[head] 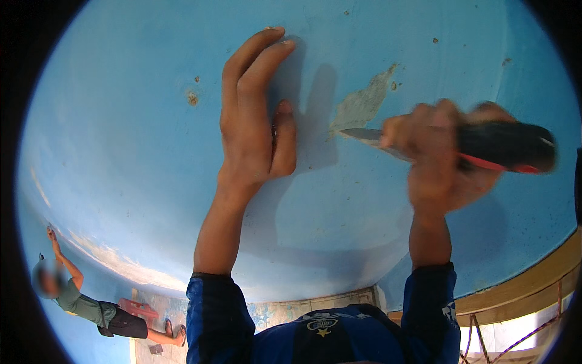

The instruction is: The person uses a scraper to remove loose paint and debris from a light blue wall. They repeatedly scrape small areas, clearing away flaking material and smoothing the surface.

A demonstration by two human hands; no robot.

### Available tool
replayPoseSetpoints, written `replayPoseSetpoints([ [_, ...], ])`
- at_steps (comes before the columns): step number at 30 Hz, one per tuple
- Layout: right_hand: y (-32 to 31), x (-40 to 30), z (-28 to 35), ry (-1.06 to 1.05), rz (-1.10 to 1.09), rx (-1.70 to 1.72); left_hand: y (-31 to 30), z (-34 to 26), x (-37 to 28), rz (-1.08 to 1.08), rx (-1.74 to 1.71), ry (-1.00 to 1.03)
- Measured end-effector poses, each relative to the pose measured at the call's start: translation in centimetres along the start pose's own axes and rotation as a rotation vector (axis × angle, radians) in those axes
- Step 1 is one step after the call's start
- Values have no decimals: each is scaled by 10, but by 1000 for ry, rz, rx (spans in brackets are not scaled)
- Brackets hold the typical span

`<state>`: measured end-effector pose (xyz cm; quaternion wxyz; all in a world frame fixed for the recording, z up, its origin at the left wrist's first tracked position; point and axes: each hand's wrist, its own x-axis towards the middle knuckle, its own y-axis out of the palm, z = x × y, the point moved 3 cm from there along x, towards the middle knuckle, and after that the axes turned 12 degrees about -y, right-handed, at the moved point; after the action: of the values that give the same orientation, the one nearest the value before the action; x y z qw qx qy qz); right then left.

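My right hand point(436, 154), blurred, grips a scraper point(504, 143) with a black and red handle. Its metal blade point(366, 135) points left, and the tip meets the lower end of a bare grey patch point(366, 102) in the painted blue wall point(318, 218). The fingers wrap around the front of the handle and the rear of the blade. To the left of the patch, my left hand point(254, 109) is at the wall, empty, with thumb apart from slightly bent fingers. Its palm is mostly hidden.
Small chips point(193, 98) mark the wall. At lower left another person point(91, 309) stands with a raised arm at the wall, near a red plastic stool point(138, 308). Tiled floor point(168, 350) shows below. A metal railing point(482, 339) is at lower right.
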<state>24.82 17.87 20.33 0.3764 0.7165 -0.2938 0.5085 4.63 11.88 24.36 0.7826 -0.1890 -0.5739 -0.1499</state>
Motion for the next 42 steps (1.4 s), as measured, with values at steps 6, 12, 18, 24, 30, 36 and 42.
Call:
replayPoseSetpoints([
  [6, 3, 3, 2, -5, 53, -13, -2, 0, -2, 0, 40, 23],
  [12, -6, -3, -7, -19, 51, 24, 1, -4, -5, -6, 32, 2],
  [18, 14, -4, -9, 65, 17, 16, -3, 5, 0, -20, -14, 6],
  [24, 6, 4, 0, 81, -66, 217, -10, 2, -4, -15, -1, 0],
  [30, 9, -8, -1, 63, 193, 17, -5, 0, -9, -36, -79, -18],
  [36, 9, -12, -10, 136, 288, -231, -6, 5, -12, -60, -62, -25],
  [42, 11, 11, 6, 83, 248, -49, -7, 7, -14, -84, -132, -23],
])
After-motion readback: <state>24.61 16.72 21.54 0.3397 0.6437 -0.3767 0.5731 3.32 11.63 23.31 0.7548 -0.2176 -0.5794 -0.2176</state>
